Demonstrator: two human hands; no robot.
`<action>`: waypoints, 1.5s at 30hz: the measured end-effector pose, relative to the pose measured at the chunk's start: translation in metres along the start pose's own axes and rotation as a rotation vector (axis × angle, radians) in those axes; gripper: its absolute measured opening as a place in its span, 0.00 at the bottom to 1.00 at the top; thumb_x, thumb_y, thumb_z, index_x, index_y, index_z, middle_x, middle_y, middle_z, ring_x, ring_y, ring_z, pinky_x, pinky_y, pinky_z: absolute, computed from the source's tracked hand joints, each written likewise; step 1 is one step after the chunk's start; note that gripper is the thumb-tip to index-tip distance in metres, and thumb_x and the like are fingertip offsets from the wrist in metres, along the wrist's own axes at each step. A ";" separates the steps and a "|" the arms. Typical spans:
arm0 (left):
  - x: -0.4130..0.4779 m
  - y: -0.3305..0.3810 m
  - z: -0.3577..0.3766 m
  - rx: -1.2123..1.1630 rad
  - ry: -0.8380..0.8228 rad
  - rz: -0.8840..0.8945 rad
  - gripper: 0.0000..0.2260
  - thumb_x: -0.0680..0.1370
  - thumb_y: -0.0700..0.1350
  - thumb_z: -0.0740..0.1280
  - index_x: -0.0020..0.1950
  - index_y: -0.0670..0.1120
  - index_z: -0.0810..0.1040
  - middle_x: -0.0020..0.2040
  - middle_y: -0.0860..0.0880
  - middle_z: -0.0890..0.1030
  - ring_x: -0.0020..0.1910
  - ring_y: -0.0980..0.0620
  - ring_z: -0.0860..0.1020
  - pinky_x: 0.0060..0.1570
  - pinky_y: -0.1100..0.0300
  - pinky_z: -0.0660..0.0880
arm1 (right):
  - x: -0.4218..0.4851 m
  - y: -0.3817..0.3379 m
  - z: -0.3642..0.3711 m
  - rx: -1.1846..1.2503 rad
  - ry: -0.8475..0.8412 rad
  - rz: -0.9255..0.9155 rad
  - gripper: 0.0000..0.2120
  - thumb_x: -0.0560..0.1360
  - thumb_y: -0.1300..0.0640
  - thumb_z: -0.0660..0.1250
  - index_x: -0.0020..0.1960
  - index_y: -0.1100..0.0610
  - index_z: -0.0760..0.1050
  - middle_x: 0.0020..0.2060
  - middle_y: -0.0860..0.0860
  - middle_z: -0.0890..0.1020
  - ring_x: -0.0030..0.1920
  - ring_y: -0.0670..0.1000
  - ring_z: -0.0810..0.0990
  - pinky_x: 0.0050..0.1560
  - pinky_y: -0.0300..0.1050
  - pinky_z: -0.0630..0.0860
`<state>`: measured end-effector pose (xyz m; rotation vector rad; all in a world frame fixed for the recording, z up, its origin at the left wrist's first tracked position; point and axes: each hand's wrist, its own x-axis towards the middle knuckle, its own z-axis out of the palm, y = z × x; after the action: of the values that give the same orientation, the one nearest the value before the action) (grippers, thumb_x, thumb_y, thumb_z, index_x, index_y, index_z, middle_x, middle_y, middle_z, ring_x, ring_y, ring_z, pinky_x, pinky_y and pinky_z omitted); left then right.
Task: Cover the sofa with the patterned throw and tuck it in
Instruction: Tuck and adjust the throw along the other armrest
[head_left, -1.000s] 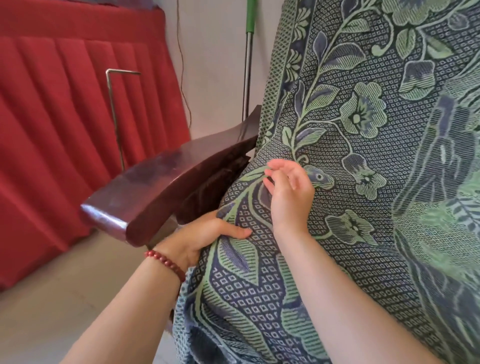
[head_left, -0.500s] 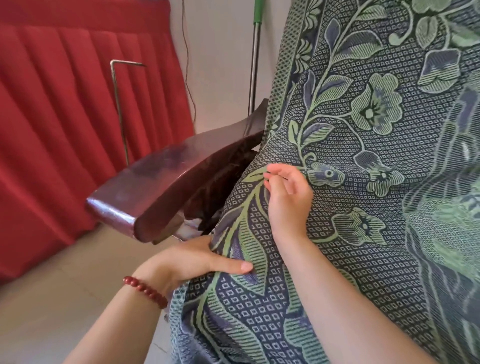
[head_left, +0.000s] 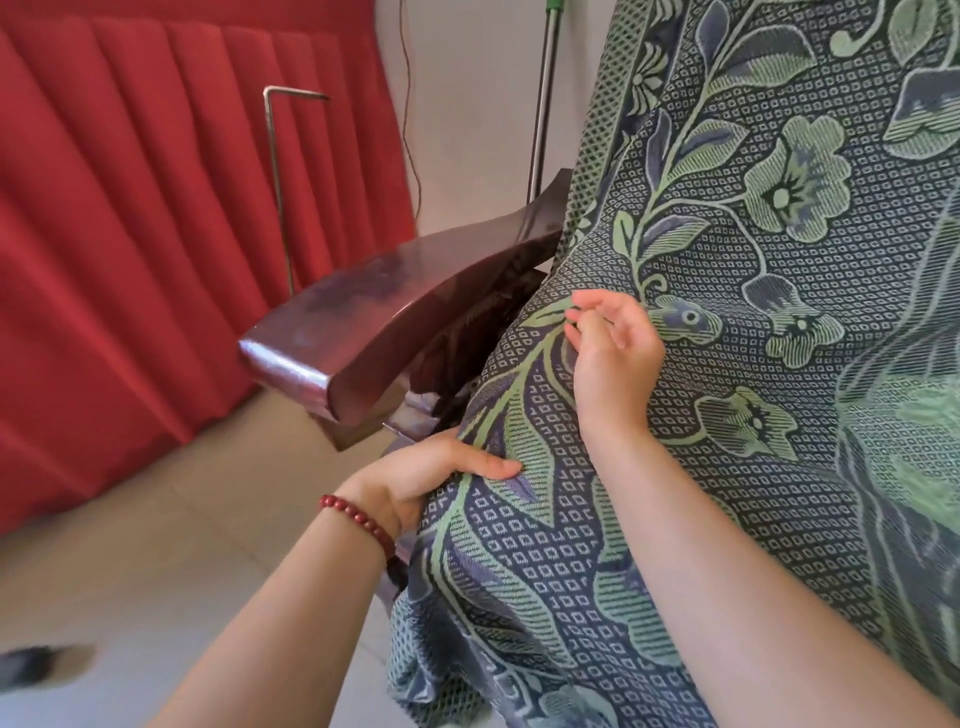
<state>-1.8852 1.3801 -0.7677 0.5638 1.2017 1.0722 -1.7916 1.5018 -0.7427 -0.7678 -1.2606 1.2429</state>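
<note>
The patterned throw (head_left: 753, 364), blue and green with leaves and flowers, drapes over the sofa's seat and back and fills the right of the view. The sofa's dark polished wooden armrest (head_left: 384, 312) sticks out at the centre left. My left hand (head_left: 431, 478), with a red bead bracelet on the wrist, grips the throw's edge just below the armrest, thumb on top and fingers hidden under the cloth. My right hand (head_left: 613, 353) rests on the throw beside the armrest, fingers curled and pinching the fabric.
A red pleated curtain (head_left: 156, 234) hangs at the left. A bent metal rod (head_left: 275, 171) stands in front of it, and a metal pole (head_left: 540, 104) with a green top leans on the pale wall behind the armrest. Beige floor tiles (head_left: 156, 571) lie below.
My left hand has slid down along the throw's edge, away from the armrest. My right hand has curled its fingers more tightly on the fabric near the armrest.
</note>
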 end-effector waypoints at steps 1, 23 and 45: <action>-0.001 -0.002 -0.003 -0.007 0.003 0.025 0.12 0.70 0.34 0.70 0.51 0.44 0.82 0.47 0.44 0.85 0.43 0.46 0.84 0.45 0.52 0.81 | -0.001 -0.002 0.001 0.004 0.004 0.004 0.07 0.75 0.66 0.62 0.44 0.59 0.78 0.28 0.43 0.79 0.29 0.39 0.75 0.42 0.55 0.76; -0.018 0.008 0.007 0.532 0.191 0.080 0.17 0.67 0.52 0.76 0.54 0.56 0.79 0.51 0.57 0.84 0.50 0.57 0.82 0.58 0.58 0.75 | -0.008 0.007 0.007 -0.022 -0.019 -0.017 0.09 0.73 0.67 0.61 0.42 0.58 0.79 0.29 0.43 0.77 0.32 0.41 0.75 0.43 0.53 0.79; -0.002 0.017 0.006 0.377 0.506 0.198 0.25 0.65 0.66 0.71 0.56 0.52 0.82 0.49 0.54 0.85 0.47 0.52 0.83 0.54 0.59 0.76 | -0.012 0.014 0.019 0.041 -0.016 -0.015 0.09 0.72 0.67 0.61 0.43 0.59 0.80 0.31 0.42 0.81 0.37 0.43 0.79 0.46 0.42 0.79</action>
<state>-1.8860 1.3862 -0.7508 0.7366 1.8448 1.2039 -1.8119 1.4896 -0.7552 -0.7189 -1.2476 1.2618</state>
